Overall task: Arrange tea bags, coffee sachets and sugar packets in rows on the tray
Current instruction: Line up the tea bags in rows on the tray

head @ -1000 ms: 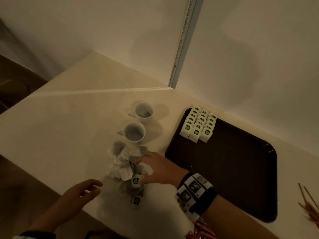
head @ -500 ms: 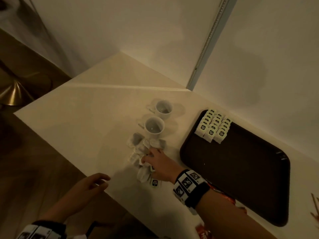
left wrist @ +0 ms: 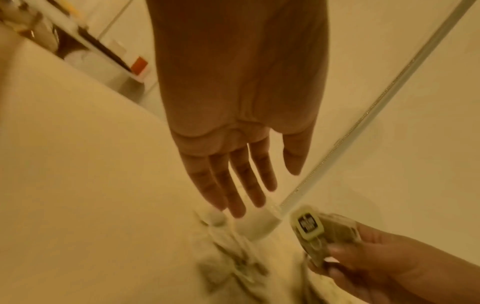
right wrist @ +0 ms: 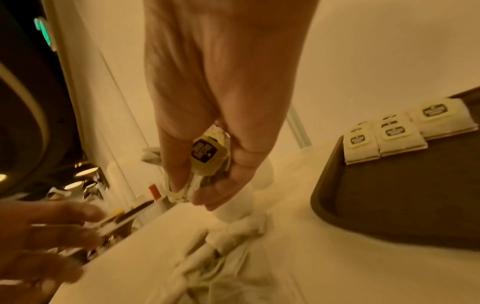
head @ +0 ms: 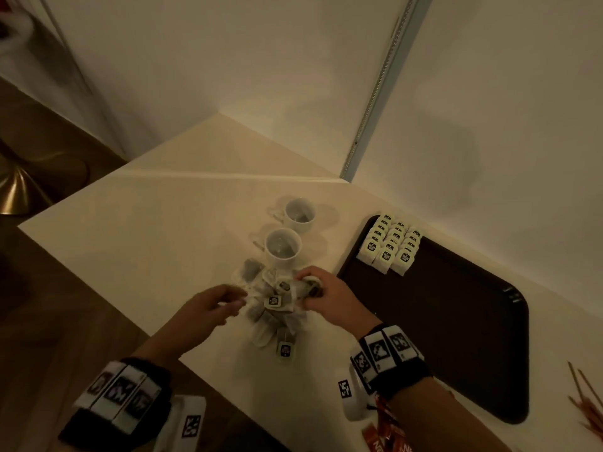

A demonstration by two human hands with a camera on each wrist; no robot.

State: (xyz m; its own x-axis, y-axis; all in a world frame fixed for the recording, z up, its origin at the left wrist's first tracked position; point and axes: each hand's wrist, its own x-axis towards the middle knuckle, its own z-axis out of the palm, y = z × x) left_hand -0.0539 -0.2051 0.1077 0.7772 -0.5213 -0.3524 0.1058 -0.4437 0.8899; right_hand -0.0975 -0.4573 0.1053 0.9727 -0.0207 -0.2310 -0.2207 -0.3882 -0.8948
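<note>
Currently right hand (head: 329,296) has its grip pinched on a tea bag (right wrist: 205,153) just above the loose tea bag pile (head: 272,305) on the surface (head: 146,243), left hand (head: 208,309) relaxed, fingers straight, holding nothing beside the pile, tray (head: 456,337) holding three tea bag rows (head: 390,244) at its far corner.

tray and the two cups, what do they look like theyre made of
Tray: probably moulded plastic, dark brown, matte; one-piece raised rim with rounded corners.
Cups: likely glazed ceramic; smooth, glossy white, thick walls and handles. The dim light leaves both uncertain.
</note>
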